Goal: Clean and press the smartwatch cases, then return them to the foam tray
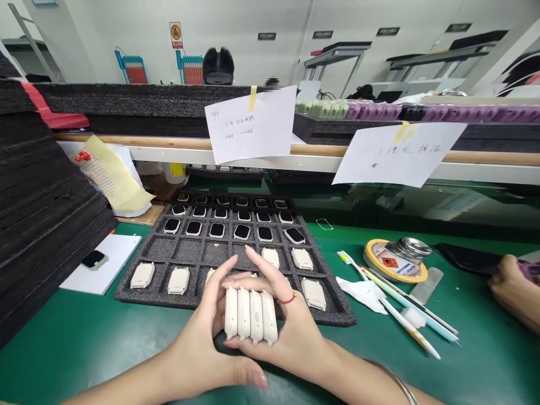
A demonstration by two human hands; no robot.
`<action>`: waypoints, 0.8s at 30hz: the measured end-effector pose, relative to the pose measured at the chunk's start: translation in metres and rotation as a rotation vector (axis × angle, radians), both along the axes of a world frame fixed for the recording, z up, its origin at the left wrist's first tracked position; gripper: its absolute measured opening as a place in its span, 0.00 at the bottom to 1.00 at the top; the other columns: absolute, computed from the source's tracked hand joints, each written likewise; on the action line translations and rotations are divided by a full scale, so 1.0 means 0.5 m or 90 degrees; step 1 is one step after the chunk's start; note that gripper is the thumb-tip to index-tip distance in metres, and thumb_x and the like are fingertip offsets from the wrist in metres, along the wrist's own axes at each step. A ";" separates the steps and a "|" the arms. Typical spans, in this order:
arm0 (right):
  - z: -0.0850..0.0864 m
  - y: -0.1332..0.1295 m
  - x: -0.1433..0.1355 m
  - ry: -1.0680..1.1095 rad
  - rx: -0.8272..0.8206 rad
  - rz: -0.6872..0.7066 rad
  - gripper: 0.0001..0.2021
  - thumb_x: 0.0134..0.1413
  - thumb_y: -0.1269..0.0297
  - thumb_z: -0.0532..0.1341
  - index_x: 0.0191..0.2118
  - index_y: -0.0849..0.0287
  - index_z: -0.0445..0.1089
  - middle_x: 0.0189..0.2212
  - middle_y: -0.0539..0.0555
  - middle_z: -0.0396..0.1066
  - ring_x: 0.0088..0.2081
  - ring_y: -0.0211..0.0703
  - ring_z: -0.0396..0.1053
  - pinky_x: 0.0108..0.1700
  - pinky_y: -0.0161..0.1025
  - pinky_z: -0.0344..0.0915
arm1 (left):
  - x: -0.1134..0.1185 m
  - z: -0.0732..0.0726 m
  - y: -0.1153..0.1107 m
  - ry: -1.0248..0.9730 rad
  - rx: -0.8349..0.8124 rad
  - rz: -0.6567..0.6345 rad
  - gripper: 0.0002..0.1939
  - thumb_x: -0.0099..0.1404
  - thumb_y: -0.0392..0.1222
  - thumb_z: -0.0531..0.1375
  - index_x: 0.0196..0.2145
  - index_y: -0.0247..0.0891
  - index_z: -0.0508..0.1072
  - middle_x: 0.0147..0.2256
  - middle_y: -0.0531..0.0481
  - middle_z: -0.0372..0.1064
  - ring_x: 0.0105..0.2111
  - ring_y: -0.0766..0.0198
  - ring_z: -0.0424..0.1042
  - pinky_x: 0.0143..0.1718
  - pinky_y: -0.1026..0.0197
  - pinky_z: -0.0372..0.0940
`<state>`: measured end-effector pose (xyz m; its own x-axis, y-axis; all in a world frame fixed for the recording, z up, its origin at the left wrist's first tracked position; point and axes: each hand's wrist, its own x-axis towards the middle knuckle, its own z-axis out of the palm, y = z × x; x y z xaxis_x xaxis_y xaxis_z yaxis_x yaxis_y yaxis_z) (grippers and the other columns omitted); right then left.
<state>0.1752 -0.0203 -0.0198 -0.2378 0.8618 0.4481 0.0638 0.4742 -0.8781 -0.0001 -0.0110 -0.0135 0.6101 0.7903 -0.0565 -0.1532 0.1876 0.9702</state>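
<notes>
My right hand (291,326) is closed around a row of several off-white watch cases (250,315), standing on edge side by side, its thumb along their lower edge. Cupped at the left end of the row, my left hand (200,337) has its thumb and index finger stretched apart; its other fingers are partly hidden behind the cases. Just beyond both hands lies a dark foam tray (192,251) with compartments. Watches with black screens (217,230) fill its far rows, and off-white cases (179,280) lie in nearer compartments, some hidden by my hands.
A watch (93,259) rests on white paper (113,264) at left, beside stacked black foam (46,214). To the right are a toothbrush (407,326), a tape roll (373,253) with a metal-topped container (408,247), and another person's hand (514,289). A shelf edge (312,151) crosses behind.
</notes>
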 end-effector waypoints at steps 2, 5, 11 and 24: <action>-0.004 0.004 0.001 -0.017 0.037 -0.004 0.54 0.45 0.65 0.76 0.71 0.49 0.43 0.49 0.55 0.76 0.50 0.49 0.75 0.57 0.44 0.70 | 0.005 0.002 0.002 -0.036 -0.052 -0.008 0.64 0.47 0.45 0.77 0.69 0.52 0.40 0.62 0.38 0.58 0.59 0.45 0.65 0.58 0.47 0.61; -0.008 0.008 0.001 -0.038 0.096 -0.005 0.48 0.50 0.62 0.73 0.71 0.52 0.45 0.50 0.56 0.76 0.54 0.49 0.73 0.58 0.43 0.69 | 0.009 0.001 0.007 -0.025 -0.097 -0.008 0.48 0.48 0.46 0.77 0.61 0.41 0.59 0.52 0.39 0.69 0.52 0.46 0.71 0.51 0.49 0.66; -0.009 0.011 0.002 -0.094 0.128 -0.015 0.45 0.54 0.59 0.70 0.71 0.55 0.46 0.55 0.60 0.72 0.55 0.51 0.72 0.59 0.48 0.69 | 0.009 -0.003 0.009 0.021 -0.104 0.003 0.31 0.47 0.41 0.76 0.45 0.37 0.69 0.37 0.49 0.73 0.40 0.57 0.73 0.41 0.57 0.69; -0.036 0.011 -0.013 -0.193 0.107 -0.028 0.49 0.50 0.74 0.63 0.72 0.46 0.36 0.54 0.54 0.73 0.55 0.50 0.71 0.57 0.50 0.69 | 0.027 -0.030 0.014 0.018 -0.093 0.073 0.29 0.48 0.40 0.74 0.45 0.36 0.67 0.37 0.49 0.71 0.39 0.58 0.71 0.42 0.58 0.67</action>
